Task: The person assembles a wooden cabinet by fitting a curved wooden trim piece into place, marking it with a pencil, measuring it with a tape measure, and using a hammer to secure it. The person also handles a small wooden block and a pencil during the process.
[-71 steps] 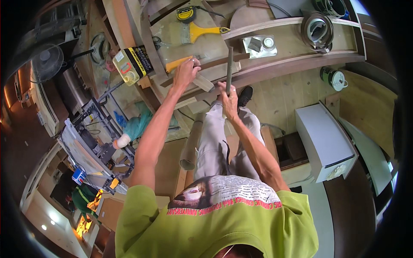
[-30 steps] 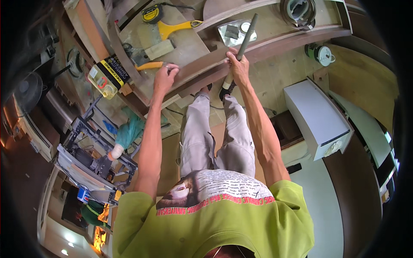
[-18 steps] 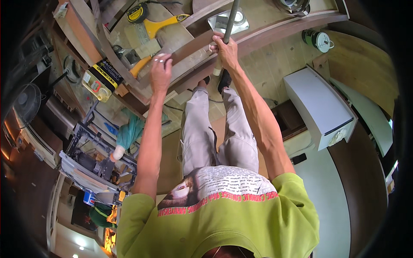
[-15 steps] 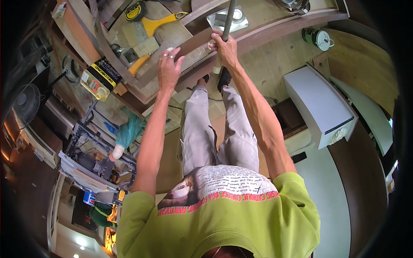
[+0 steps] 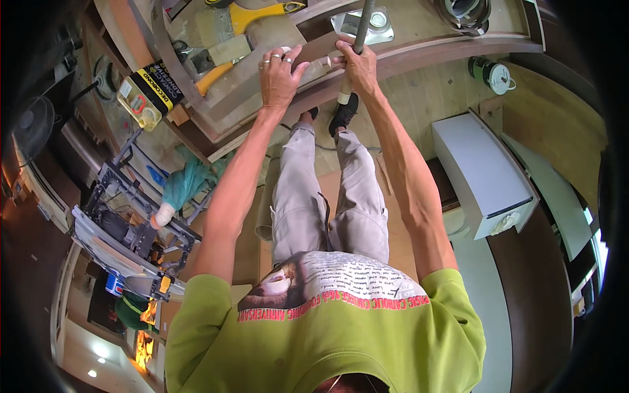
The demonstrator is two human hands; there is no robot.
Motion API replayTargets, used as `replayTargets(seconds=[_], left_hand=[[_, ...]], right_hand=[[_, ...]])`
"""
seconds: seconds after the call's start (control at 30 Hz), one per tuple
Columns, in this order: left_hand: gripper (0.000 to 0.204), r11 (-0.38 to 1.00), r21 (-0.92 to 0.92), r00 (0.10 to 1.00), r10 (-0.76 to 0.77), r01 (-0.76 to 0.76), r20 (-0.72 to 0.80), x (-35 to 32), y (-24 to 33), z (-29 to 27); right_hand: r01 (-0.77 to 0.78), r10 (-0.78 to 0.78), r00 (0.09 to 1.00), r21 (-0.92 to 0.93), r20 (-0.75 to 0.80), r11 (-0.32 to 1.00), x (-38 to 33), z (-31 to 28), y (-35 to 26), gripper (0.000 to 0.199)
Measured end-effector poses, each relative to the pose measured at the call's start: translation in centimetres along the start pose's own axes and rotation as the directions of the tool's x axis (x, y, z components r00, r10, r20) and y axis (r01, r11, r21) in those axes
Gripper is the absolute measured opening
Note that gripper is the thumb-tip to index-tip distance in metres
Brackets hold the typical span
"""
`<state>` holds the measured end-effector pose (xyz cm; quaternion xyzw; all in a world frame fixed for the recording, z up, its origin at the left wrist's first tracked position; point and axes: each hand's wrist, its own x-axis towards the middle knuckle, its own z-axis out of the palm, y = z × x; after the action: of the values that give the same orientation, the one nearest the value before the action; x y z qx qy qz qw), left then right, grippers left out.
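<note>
My right hand is closed around a grey rod with a pale lower end. The rod's upper part runs out at the top of the view. My left hand is to its left, palm down with thumb and fingers apart, at a brown strip along the curved wooden frame. Rings show on its fingers, and something whitish is by the fingertips. Whether it presses on the strip, I cannot tell. Just beyond my right hand, a rectangular metal can lies on the work surface.
To the left are a yellow-handled brush, an orange handle, scissors and an adhesive can. A rolled strip sits at the upper right. Below it are a lidded pail and a white cabinet box.
The view has shifted, so the bench things sit higher. My left hand has moved right along the frame, closer to my right hand, which still grips the rod.
</note>
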<state>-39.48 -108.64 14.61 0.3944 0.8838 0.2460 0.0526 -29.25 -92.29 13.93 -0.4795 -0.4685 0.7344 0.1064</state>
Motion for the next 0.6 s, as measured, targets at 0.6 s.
replayTargets(seconds=[0.6], left_hand=[[0.047,0.981,-0.196,0.987,-0.039,0.008,-0.156,-1.4,-0.8,1.9]], right_hand=[[-0.025,0.030,0.998,-0.087,0.060,0.996,0.5,-0.6,-0.2,0.044]])
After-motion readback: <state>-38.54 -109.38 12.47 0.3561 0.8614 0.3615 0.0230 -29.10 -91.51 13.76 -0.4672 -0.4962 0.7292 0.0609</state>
